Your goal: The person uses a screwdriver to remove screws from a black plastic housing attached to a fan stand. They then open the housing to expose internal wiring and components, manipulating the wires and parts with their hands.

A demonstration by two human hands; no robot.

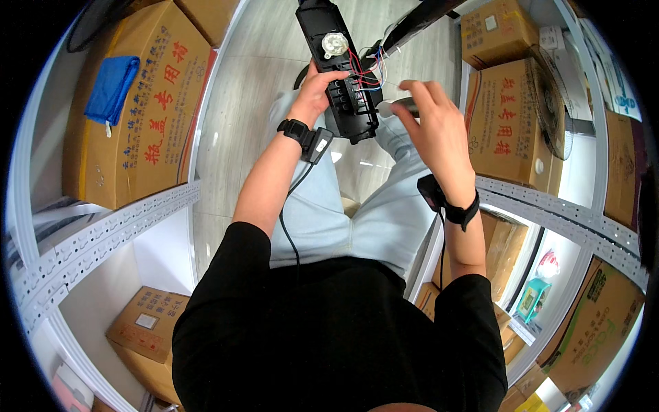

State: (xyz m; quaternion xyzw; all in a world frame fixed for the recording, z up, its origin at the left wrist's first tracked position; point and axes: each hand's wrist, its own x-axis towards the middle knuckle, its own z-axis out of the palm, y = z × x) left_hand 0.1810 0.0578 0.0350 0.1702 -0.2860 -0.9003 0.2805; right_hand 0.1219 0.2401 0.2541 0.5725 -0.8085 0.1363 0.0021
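Note:
My left hand (314,93) is closed around the left side of a long black plastic housing (357,123), held tilted above my lap. Set into its upper part is a whitish round mechanism (335,44). Lower down sits a row of black switches (343,95). Red, blue and white wires (367,72) spread from the housing's right side. Just right of these wires hovers my right hand (436,113), its thumb and fingers apart. A dark, rounded thing with a pale end (405,106) shows behind its thumb; I cannot tell its kind.
Metal shelves (123,226) with cardboard boxes (147,96) flank me on both sides. A folded blue cloth (112,89) lies on the left box. A round fan grille (552,106) leans at the right. Beyond the wires runs a black pole-like part (419,27). Cables trail from both wrist devices.

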